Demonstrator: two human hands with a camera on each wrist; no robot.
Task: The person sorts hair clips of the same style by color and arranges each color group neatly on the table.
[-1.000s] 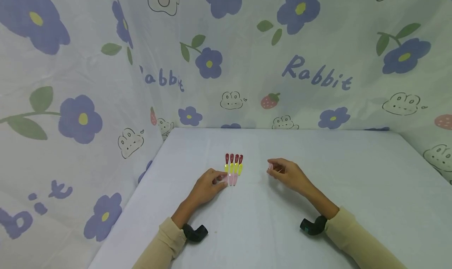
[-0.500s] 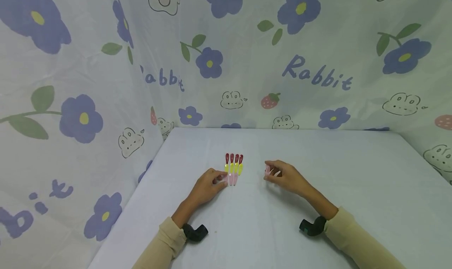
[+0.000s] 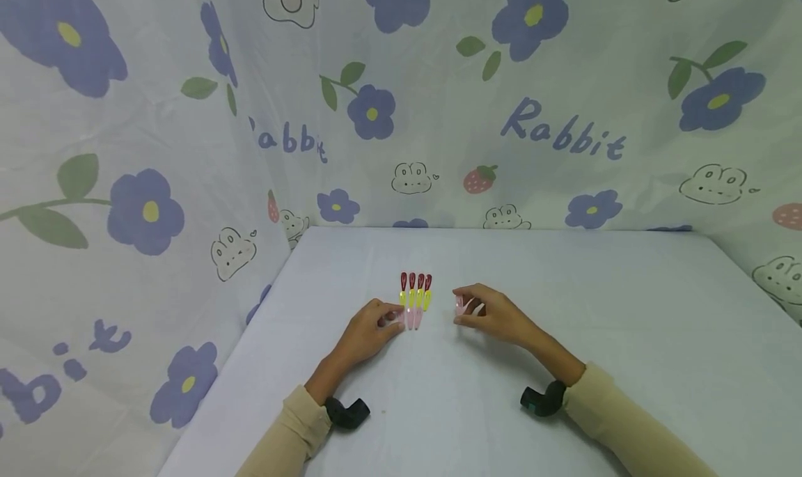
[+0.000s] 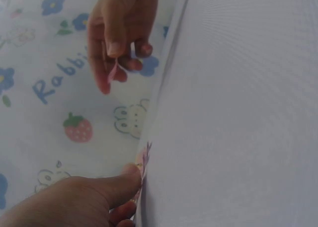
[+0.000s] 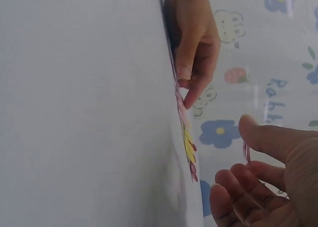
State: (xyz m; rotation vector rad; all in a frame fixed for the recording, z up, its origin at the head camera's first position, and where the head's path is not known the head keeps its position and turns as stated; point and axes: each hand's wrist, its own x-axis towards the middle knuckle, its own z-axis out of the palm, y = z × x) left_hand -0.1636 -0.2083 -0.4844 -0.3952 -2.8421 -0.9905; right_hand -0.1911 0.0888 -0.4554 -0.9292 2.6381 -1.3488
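Observation:
Rows of snap hair clips lie side by side on the white table: red clips (image 3: 412, 280) at the back, yellow clips (image 3: 411, 298) in the middle, pink clips (image 3: 414, 317) in front. My left hand (image 3: 370, 332) rests at the row's left end, thumb and forefinger holding a pink clip (image 3: 399, 316) that they partly cover. To the right of the rows, my right hand (image 3: 498, 315) pinches another pink clip (image 3: 459, 306) by its ends between thumb and forefinger, above the table. The right wrist view shows this clip (image 5: 246, 151) edge-on, with the other fingers loosely bent.
White cloth covers the table (image 3: 601, 310). A patterned curtain (image 3: 438, 115) with flowers and rabbits hangs behind it and along the left side. Black wrist cameras (image 3: 347, 414) sit on both forearms, below beige sleeves.
My right hand has moved left toward the rows with the pink clip, which has come further into view between thumb and forefinger. My left hand has stayed in place.

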